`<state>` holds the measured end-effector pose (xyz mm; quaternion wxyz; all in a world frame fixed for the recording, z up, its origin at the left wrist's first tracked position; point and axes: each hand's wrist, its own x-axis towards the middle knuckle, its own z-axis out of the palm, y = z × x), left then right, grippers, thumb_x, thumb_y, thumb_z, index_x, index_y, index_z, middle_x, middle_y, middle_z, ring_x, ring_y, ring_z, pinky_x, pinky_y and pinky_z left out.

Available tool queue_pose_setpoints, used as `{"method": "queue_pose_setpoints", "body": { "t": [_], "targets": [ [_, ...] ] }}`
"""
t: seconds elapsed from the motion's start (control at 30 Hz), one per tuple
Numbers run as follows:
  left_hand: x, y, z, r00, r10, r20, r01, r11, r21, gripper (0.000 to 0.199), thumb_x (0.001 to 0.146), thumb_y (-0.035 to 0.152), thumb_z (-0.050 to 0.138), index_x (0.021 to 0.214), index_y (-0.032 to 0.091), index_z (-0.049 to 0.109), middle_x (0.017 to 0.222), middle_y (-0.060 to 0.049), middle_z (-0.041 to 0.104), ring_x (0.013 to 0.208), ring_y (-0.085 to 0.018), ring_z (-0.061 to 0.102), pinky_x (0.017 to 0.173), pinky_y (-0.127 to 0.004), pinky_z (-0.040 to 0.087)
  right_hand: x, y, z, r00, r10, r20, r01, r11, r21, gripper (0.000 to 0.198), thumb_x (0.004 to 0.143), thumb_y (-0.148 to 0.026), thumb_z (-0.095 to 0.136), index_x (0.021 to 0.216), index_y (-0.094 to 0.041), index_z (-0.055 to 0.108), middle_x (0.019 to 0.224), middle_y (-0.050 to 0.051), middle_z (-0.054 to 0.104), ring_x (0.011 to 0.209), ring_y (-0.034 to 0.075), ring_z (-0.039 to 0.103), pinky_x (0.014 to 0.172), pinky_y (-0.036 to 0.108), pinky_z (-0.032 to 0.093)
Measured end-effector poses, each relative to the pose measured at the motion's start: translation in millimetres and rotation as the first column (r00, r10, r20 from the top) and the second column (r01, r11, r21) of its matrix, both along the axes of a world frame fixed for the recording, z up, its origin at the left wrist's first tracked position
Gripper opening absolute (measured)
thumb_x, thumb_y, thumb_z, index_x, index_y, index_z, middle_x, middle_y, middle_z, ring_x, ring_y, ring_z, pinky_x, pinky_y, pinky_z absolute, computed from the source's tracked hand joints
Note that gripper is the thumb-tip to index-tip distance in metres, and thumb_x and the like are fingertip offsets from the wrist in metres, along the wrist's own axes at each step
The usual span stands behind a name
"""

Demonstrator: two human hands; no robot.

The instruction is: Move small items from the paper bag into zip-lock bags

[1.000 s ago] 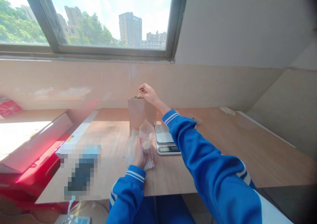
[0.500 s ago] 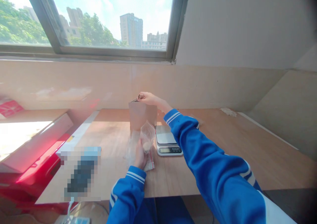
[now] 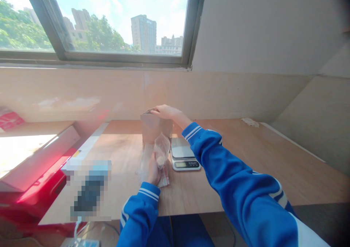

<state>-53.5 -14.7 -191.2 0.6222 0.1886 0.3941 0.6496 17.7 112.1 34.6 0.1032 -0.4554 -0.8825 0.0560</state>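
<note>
A: Starting at the left: a red box [image 3: 41, 188] catches the sun at the edge, then a blurred-out patch, then bare counter [image 3: 123, 148].

B: And the left hand [image 3: 152, 172] sits low near the front edge, fingers closed round a small clear pouch [image 3: 161, 153]. Something pale lies in its bottom, a red strip runs along one side, and more clear pouches lie flat under it.

A: The pouch stands up from the fist, mouth upward, tilted a touch to the right.

B: Straight behind it is the brown bag [image 3: 155, 128], upright, long axis vertical, top open. So the bag lies beyond the pouch, farther from the person.

A: The right hand [image 3: 166, 112] is the one on it. It lies across the bag's mouth, fingers curled down at the rim. Whether they pinch anything inside cannot be told.

B: The bag looks like plain kraft paper, stiff enough to stand alone.

A: Just right of bag and pouch, a scale [image 3: 184, 157], its plate bare and its display facing the person.
</note>
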Motion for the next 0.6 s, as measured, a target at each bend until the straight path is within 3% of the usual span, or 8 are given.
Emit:
{"method": "queue_pose_setpoints", "body": {
  "t": [0.1, 0.17, 0.27, 0.37, 0.47, 0.6],
  "targets": [
    [0.0, -1.3, 2.9, 0.999, -0.036, 0.036, 0.038, 0.997, -0.062, 0.035, 0.08, 0.049, 0.056, 0.087, 0.015, 0.062, 0.057, 0.0, 0.058, 0.044, -0.01, 0.048, 0.038, -0.021, 0.028, 6.1, -16.8, 0.9, 0.993, 0.014, -0.12, 0.012, 0.976, 0.217, 0.025, 0.094, -0.028, 0.046, 0.091, -0.012, 0.065, 0.097, 0.011, 0.066, 0.087, 0.018, 0.059, 0.075, 0.026, 0.04],
    [-0.1, -2.1, 5.0, 0.998, -0.033, 0.053, 0.036, 0.999, -0.04, 0.04, 0.079, 0.051, 0.056, 0.093, 0.014, 0.061, 0.06, 0.0, 0.059, 0.046, -0.01, 0.05, 0.04, -0.021, 0.031, 13.3, -32.8, 2.2, 0.972, 0.028, -0.232, 0.031, 0.969, 0.247, 0.025, 0.094, -0.025, 0.042, 0.092, -0.012, 0.063, 0.093, 0.009, 0.065, 0.084, 0.015, 0.057, 0.072, 0.024, 0.04],
    [-0.5, -3.7, 8.9, 0.998, -0.027, 0.054, 0.027, 1.0, -0.014, 0.048, 0.077, 0.054, 0.057, 0.103, 0.013, 0.06, 0.061, 0.001, 0.06, 0.046, -0.009, 0.05, 0.046, -0.022, 0.038, 24.8, -57.1, -1.7, 0.981, 0.046, -0.191, -0.046, 0.999, 0.004, 0.027, 0.091, -0.022, 0.04, 0.087, -0.014, 0.065, 0.081, 0.004, 0.066, 0.07, 0.013, 0.055, 0.061, 0.022, 0.036],
    [0.2, -5.4, 13.6, 0.997, -0.052, 0.052, 0.051, 0.998, 0.022, 0.053, 0.079, 0.055, 0.055, 0.109, 0.012, 0.06, 0.063, 0.0, 0.062, 0.046, -0.009, 0.05, 0.047, -0.022, 0.039, 30.1, -72.9, -20.4, 0.992, 0.102, 0.071, -0.078, 0.955, -0.287, 0.021, 0.082, -0.017, 0.048, 0.074, -0.014, 0.068, 0.072, 0.003, 0.065, 0.062, 0.012, 0.053, 0.056, 0.023, 0.032],
    [2.7, -5.5, 16.6, 0.995, -0.065, 0.073, 0.06, 0.996, 0.068, 0.052, 0.081, 0.055, 0.052, 0.108, 0.012, 0.062, 0.075, -0.005, 0.067, 0.057, -0.013, 0.059, 0.053, -0.024, 0.045, 27.6, -79.7, -50.1, 0.97, 0.148, 0.194, -0.073, 0.934, -0.351, 0.018, 0.078, -0.019, 0.053, 0.068, -0.013, 0.067, 0.064, 0.002, 0.06, 0.056, 0.011, 0.047, 0.053, 0.024, 0.029],
    [5.3, -3.1, 11.5, 1.0, 0.007, 0.025, -0.01, 0.994, 0.111, 0.042, 0.083, 0.049, 0.053, 0.103, 0.013, 0.064, 0.089, -0.008, 0.07, 0.078, -0.018, 0.065, 0.068, -0.028, 0.05, 21.3, -84.8, -87.0, 0.938, 0.289, 0.19, -0.186, 0.884, -0.429, 0.012, 0.072, -0.02, 0.057, 0.073, -0.014, 0.067, 0.064, 0.0, 0.058, 0.055, 0.011, 0.044, 0.05, 0.024, 0.03]
  ]
}}
